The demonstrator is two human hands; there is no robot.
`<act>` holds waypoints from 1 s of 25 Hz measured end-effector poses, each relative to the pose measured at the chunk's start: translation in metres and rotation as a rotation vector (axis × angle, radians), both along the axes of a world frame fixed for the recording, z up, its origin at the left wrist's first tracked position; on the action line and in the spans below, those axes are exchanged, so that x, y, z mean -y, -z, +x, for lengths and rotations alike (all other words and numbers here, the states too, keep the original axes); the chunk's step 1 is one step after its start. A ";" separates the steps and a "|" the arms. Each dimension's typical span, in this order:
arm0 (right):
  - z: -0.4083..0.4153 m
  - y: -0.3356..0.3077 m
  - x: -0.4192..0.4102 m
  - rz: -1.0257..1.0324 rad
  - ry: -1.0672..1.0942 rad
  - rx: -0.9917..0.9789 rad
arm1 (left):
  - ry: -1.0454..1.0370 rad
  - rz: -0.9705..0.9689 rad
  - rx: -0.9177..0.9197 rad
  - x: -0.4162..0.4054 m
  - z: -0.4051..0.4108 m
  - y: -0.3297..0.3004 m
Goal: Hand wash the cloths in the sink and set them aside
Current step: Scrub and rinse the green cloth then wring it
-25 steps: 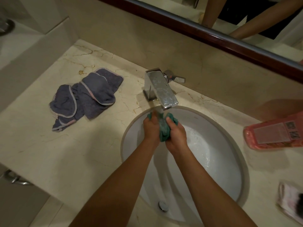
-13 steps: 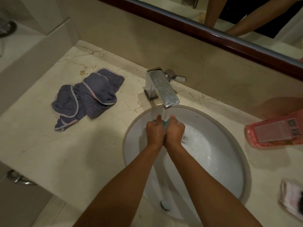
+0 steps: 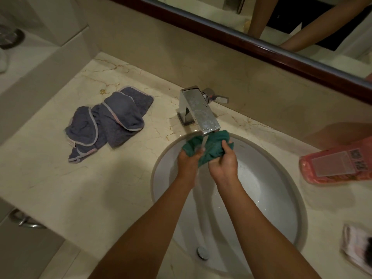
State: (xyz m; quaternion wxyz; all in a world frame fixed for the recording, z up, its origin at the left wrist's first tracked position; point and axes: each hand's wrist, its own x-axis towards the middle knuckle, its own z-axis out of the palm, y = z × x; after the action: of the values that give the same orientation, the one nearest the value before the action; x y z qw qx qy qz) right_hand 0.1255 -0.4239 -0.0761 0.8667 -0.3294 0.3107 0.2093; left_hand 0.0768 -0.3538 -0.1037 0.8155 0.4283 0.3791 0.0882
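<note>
- Half a second before, we had the green cloth (image 3: 209,149) balled tight between both hands; now it was spread open under the tap (image 3: 198,111) stream, so we judged rinsing underway.
- Left hand (image 3: 189,161) and right hand (image 3: 223,165) had fingers curled shut on the cloth, over the sink (image 3: 281,198).
- Cloth: soft, wet terry. Grey cloths (image 3: 108,121) lay crumpled on the marble counter (image 3: 80,178).

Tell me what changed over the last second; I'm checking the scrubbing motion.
The hands, pressed together half a second ago, have parted: left hand and right hand now spread the green cloth under the running faucet. Both still grip it. The gray cloths and pink bottle stayed put.
</note>
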 end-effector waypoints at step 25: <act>-0.005 -0.005 0.027 -0.186 -0.213 0.014 | -0.029 0.027 -0.152 -0.008 0.008 -0.001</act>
State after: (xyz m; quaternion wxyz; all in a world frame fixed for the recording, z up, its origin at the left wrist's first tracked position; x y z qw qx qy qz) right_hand 0.1206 -0.4507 -0.0707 0.8075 -0.4409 0.2860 0.2679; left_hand 0.0849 -0.3463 -0.1030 0.7771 0.4393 0.4448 0.0722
